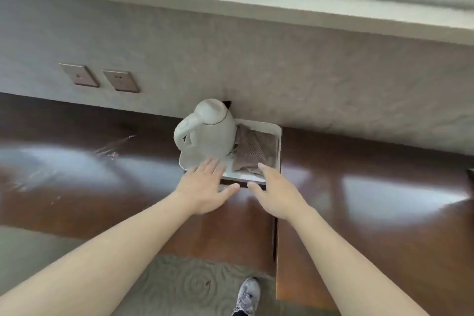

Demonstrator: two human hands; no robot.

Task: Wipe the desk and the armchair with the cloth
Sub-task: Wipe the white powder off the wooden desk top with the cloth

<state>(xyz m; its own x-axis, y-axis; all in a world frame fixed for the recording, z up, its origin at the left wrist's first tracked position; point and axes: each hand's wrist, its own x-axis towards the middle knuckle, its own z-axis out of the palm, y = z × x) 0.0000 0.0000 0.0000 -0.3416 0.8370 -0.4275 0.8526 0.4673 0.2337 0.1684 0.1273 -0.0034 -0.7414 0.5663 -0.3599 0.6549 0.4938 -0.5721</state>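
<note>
1. Head view, hazards. The kettle point(207, 133) stands on the left part of the white tray point(275, 129), just beside the cloth point(252, 151). The left hand point(205, 187) is spread at the near edge of the kettle's base. A push from this hand, or a tug on the tray, could probably tip or slide the kettle; whether it holds water cannot be told.
2. Head view, hazards continued. The cloth's left edge lies against the kettle base and may be caught under it. Pulling the cloth sideways could drag the kettle with it. Lifting the cloth straight up and toward the right looks safer.
3. Head view, grip state. Both hands are spread with fingers apart; neither holds anything. The right hand point(275, 188) has its fingertips at the near edge of the cloth, over the tray rim.
4. Head view, task item. The cloth is grey-brown, with a waffle-like weave, loosely folded, filling the right part of the tray. The tray sits at the back of the glossy brown desk point(372, 187), against the wall. The armchair is not in view.
</note>
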